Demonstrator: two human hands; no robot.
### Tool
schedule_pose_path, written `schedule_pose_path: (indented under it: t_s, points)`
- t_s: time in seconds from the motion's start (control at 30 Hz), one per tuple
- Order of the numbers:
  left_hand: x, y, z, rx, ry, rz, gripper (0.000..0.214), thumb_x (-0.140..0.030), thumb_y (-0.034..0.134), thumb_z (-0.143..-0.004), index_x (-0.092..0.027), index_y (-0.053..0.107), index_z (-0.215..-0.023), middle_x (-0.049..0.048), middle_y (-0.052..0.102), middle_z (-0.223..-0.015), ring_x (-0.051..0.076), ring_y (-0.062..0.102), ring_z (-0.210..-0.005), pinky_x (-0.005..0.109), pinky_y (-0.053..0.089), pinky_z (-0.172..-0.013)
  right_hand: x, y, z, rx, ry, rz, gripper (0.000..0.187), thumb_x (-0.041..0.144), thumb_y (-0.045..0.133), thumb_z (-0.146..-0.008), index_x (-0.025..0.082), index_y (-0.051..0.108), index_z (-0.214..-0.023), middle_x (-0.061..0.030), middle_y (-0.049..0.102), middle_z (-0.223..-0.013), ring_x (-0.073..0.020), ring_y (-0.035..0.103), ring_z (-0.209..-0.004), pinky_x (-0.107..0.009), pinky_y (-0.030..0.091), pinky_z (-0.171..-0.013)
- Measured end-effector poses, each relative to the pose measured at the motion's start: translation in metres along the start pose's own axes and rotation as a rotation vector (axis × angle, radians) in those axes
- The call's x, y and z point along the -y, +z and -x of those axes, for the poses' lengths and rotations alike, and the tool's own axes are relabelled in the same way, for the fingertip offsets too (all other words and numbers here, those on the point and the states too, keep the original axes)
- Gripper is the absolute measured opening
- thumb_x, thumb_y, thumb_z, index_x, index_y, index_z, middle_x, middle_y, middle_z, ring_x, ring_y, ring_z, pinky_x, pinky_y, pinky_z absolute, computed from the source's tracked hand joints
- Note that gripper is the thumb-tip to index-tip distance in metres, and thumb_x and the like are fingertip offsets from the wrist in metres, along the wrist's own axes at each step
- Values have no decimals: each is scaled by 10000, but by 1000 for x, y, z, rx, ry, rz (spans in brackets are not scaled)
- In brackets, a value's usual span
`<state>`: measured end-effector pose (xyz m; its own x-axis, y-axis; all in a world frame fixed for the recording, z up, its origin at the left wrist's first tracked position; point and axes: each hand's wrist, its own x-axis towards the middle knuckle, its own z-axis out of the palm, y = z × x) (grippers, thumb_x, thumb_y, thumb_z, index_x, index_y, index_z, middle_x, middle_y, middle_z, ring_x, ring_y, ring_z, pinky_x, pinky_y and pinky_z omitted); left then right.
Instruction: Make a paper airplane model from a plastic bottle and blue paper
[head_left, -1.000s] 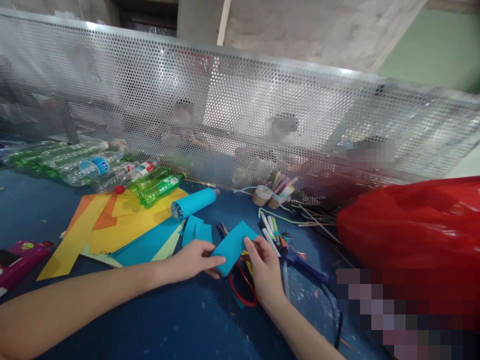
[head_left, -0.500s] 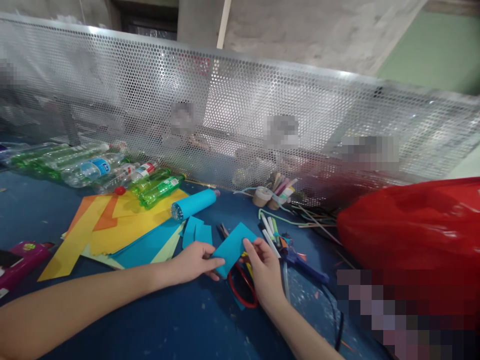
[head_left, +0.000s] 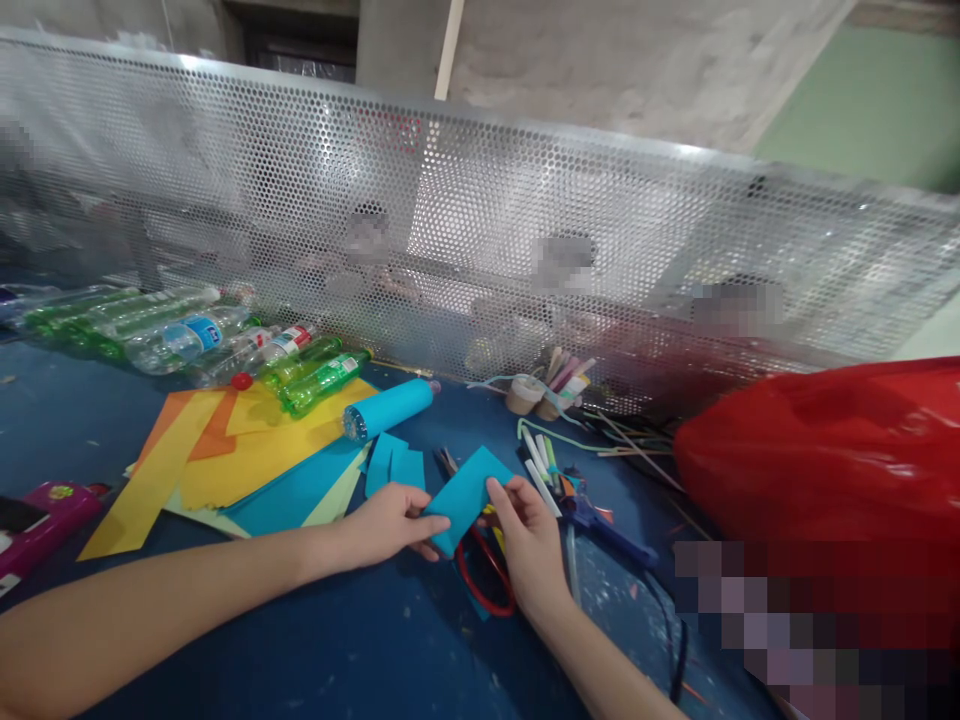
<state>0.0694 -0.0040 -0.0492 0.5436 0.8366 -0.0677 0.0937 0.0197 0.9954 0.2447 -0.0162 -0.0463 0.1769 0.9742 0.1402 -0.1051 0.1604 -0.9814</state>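
Note:
A small blue piece of paper [head_left: 472, 498] is held tilted above the table between both hands. My left hand [head_left: 394, 525] pinches its lower left corner, thumb on top. At its right edge my right hand [head_left: 531, 545] grips it between thumb and fingers. Below the paper lie scissors with red handles [head_left: 489, 600], partly hidden by the paper and my right hand. Further cut blue paper pieces [head_left: 395, 465] rest just beyond my left hand. A plastic bottle wrapped in blue paper [head_left: 390, 408] lies on its side behind them.
Yellow, orange, blue and pale green sheets [head_left: 262, 450] are stacked at left, with several plastic bottles [head_left: 187, 335] behind. A blue glue gun [head_left: 611, 530] and glue sticks [head_left: 541, 465] lie right. A perforated metal screen [head_left: 480, 220] borders the table; a red bag [head_left: 825, 450] stands right.

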Motion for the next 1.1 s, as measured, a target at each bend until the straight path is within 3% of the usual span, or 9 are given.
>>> schedule_pose_path:
  t_s: [0.4,0.67,0.83,1.1]
  points:
    - [-8,2,2,-8,-40,24,456,-536,637,-702,-164,406,-573,-41,505,-569,185,672,-663,253,516,-590,-6,-2,-2,-1,6,-27,296,419,698,-715,213,486,-737,72,499,-550,-105,484,-501,-235,449,-508]
    - [-9,2,3,-13,-45,11,437,-515,647,-703,-163,418,-582,-44,502,-566,183,673,-659,235,498,-563,-7,-3,-2,0,2,-16,294,421,691,-721,212,485,-737,71,495,-554,-100,489,-500,-226,461,-504]
    - [-7,1,2,-20,-32,-11,457,-506,635,-719,-175,359,-568,-67,424,-530,196,679,-653,220,487,-533,-6,-1,-2,-17,-9,-4,306,439,688,-714,210,486,-738,68,479,-551,-104,481,-488,-237,472,-485]
    - [-3,1,1,-8,-15,9,438,-504,633,-720,-176,378,-581,-51,466,-553,211,681,-674,264,515,-579,-5,-1,-2,-9,-2,-13,299,436,691,-713,212,496,-749,71,487,-553,-107,488,-502,-235,475,-496]
